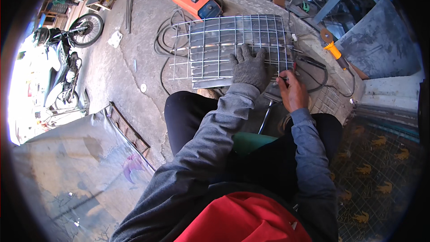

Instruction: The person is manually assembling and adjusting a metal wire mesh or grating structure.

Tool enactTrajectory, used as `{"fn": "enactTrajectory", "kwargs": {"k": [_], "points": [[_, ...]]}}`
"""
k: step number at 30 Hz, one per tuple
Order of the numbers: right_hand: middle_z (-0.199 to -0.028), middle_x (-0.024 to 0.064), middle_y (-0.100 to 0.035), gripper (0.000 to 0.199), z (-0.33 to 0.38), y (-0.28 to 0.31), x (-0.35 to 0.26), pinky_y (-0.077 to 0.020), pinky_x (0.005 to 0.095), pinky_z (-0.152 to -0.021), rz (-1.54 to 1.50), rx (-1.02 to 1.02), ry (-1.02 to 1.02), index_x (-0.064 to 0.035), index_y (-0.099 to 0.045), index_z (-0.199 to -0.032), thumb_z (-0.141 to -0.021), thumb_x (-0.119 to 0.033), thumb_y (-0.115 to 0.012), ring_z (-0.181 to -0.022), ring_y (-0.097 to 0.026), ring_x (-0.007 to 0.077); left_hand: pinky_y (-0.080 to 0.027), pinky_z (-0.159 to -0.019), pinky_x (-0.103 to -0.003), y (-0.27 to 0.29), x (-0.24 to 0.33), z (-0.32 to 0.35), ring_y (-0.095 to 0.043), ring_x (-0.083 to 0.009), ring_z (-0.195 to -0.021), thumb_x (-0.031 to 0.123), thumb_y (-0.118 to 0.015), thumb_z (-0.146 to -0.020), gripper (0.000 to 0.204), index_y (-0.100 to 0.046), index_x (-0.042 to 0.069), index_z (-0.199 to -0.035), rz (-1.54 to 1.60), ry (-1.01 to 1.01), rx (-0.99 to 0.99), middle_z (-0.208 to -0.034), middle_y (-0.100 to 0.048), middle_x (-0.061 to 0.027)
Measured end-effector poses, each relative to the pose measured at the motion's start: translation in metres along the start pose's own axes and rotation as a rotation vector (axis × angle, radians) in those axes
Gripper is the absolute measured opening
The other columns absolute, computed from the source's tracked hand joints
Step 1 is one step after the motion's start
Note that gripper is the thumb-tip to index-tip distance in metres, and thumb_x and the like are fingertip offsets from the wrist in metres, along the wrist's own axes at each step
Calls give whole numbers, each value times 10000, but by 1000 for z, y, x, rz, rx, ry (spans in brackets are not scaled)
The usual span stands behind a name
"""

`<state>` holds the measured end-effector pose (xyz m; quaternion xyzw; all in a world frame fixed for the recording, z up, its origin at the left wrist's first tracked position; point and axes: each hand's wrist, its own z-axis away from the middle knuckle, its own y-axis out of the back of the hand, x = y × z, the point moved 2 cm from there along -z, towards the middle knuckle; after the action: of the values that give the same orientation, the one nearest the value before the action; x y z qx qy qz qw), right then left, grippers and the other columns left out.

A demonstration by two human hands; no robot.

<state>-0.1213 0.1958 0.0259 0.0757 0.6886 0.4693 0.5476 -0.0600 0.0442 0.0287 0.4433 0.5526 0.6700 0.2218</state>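
Well, the grid (219,45) lies in front of the knees, spread over a stack of grey strips (208,82) low above the floor (139,40); its long axis runs left to right across the person's front, with bare wire ends poking past the strips toward the left; the shorter cross wires point away from the body.

It looks like thin metal rod, so it should be fairly light for its spread, stiff along each wire yet springy at the corners; the bright wires may slide on smooth metal, and the cut ends could scratch; the best hold would seem to be an outer wire near a crossing, on opposite sides.

The left hand (251,69), gloved, rests palm down over the near edge, right of the middle, its grip spread and clenched on nothing; the right hand (293,92), bare, has its fingers curled at the near right corner, but I cannot tell whether its grip pinches a wire end or some small piece there.

Just below the hands a shiny rod (265,118) slants down between the knees, near a green seat (253,143); a dark handle (311,62) lies to the right of the grid, and farther right is a yellow grinder (332,50); beyond the far edge sits an orange welder (192,1); well off to the left stands a motorcycle (69,62).
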Motion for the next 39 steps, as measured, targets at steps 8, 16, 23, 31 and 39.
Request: {"fn": "enactTrajectory", "kwargs": {"k": [8,16,23,31,39], "points": [[-854,152,-688,201,-1,-2,3,-500,459,-656,19,-4,-15,-125,-604,-1000,-881,-270,-677,-791,-667,372,-181,-1115,-661,-3,-1,-2,-288,-483,-1395,520,-626,-833,632,-525,204,-1371,0,55,4,-1458,-350,-316],[-786,136,-697,211,-3,-6,7,-509,404,-647,40,67,-16,-103,-665,-954,-865,-291,-698,-730,-686,325,-188,-1104,-672,3,0,1,-298,-499,-1379,528,-629,-833,689,-468,192,-1412,-67,1,-61,-1467,-330,-320],[-863,90,-723,236,-11,-11,13,-525,355,-700,-225,-30,-122,-75,-669,-957,-852,-284,-698,-786,-701,233,-281,-1089,-589,3,-7,28,-391,-417,-1350,437,-646,-868,628,-473,155,-1401,130,-132,101,-1416,-417,-286],[-986,15,-665,286,5,13,-34,-504,255,-730,-637,-374,84,-65,-652,-1168,-948,-246,-630,-866,-607,96,-476,-942,-314,32,-23,55,-574,-182,-1132,320,-603,-969,476,-516,29,-1335,1221,124,80,-1279,-579,-134],[-1100,43,-646,418,13,-9,-48,-492,291,-879,-609,-607,279,-69,-545,-1357,-973,-224,-604,-1003,-593,122,-525,-848,-295,54,-45,61,-625,-187,-1011,224,-579,-983,409,-507,28,-1334,976,104,143,-1132,-634,-113]]}}
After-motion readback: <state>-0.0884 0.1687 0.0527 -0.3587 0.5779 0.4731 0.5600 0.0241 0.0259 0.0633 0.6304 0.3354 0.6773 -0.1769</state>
